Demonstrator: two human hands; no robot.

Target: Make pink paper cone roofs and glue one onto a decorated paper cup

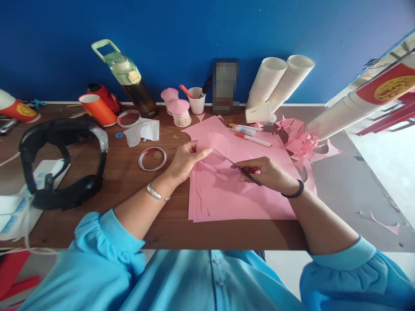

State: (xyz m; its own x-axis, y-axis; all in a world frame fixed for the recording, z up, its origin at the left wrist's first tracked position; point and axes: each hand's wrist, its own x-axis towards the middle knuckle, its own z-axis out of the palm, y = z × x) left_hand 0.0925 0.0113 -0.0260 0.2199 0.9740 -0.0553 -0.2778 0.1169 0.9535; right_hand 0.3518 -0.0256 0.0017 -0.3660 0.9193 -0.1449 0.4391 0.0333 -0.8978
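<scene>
My left hand (188, 159) pinches the left edge of a round pink paper disc (218, 144) between thumb and fingers. My right hand (264, 172) is closed around dark-handled scissors (248, 174), whose thin blade points left and crosses the disc near its middle. I cannot tell whether the blade is cutting into the paper. Beneath both hands lies a stack of pink paper sheets (246, 205), with some cut strips along its left side. Several markers, among them an orange-capped marker (254, 139), rest on the stack's far part.
Two small pink-roofed paper cups (180, 113) stand at the back, beside a pen cup (196, 101). White paper cup stacks (266, 82) lean at the wall. Pink scraps (300, 138) lie right. Left are a bottle (131, 82), a tape roll (152, 159) and a black headset (66, 162).
</scene>
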